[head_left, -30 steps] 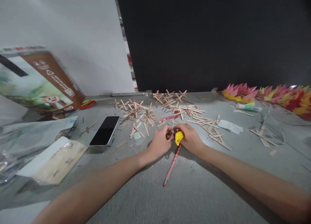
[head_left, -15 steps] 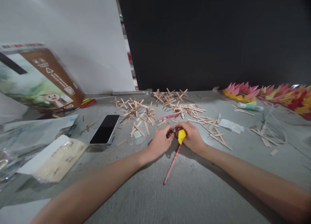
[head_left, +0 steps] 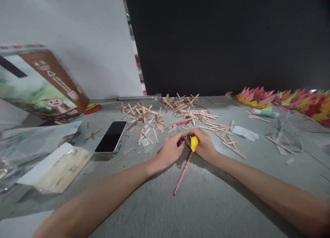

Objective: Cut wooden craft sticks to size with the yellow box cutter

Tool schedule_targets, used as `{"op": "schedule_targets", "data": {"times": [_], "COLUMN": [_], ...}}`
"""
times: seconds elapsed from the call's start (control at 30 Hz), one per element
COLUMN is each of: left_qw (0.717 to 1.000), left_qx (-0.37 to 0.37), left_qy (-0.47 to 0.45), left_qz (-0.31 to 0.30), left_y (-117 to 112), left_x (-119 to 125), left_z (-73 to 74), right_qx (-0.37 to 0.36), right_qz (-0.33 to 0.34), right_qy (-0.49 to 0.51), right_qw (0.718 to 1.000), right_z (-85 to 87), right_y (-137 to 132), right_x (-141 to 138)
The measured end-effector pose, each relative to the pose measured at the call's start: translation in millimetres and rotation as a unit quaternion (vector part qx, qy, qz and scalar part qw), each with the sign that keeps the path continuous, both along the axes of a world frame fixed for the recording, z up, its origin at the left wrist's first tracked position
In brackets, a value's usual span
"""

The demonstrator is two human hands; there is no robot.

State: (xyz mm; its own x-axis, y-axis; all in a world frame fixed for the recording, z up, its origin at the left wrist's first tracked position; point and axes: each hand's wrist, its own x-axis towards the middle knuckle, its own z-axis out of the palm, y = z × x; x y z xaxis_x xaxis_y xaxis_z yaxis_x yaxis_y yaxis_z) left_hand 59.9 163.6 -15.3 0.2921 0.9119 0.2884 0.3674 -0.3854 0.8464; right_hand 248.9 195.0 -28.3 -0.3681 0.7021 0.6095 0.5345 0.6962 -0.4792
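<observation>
My two hands meet at the middle of a grey tabletop (head_left: 201,203). My right hand (head_left: 205,145) is closed around a small yellow tool (head_left: 194,142). My left hand (head_left: 170,149) is curled, its fingertips pinching something small right beside the yellow tool; what it pinches is hidden. A pink pencil (head_left: 182,176) lies on the table just below both hands, pointing toward me. Several wooden craft sticks (head_left: 180,114), many glued into crosses, are scattered just beyond the hands.
A black phone (head_left: 110,137) lies left of the hands. Farther left are plastic packets (head_left: 54,169) and a tilted printed box (head_left: 43,85). A red pen (head_left: 179,124) lies among the sticks. Pink and yellow paper shapes (head_left: 283,100), a glue stick (head_left: 264,113) and white tissue (head_left: 244,133) are at right.
The yellow tool in my right hand has shifted slightly right and up. Both hands stay pressed together at the same spot; the view has drifted a little.
</observation>
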Motion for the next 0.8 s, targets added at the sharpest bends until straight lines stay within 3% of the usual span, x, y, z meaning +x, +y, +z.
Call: {"op": "schedule_targets", "data": {"times": [0.43,0.8], "left_qw": [0.989,0.936], "left_qx": [-0.094,-0.177], "left_qy": [-0.117,-0.305], "left_qz": [-0.008,0.01], "left_y": [4.9,12.9], "left_x": [2.4,-0.1], "left_z": [-6.7,-1.5], "right_qx": [-0.014,0.024], "right_qz": [-0.011,0.037], "right_qy": [0.013,0.095], "right_qw": [1.0,0.994], "right_z": [0.4,10.9], "right_y": [3.5,-9.4], "right_x": [0.3,-4.6]}}
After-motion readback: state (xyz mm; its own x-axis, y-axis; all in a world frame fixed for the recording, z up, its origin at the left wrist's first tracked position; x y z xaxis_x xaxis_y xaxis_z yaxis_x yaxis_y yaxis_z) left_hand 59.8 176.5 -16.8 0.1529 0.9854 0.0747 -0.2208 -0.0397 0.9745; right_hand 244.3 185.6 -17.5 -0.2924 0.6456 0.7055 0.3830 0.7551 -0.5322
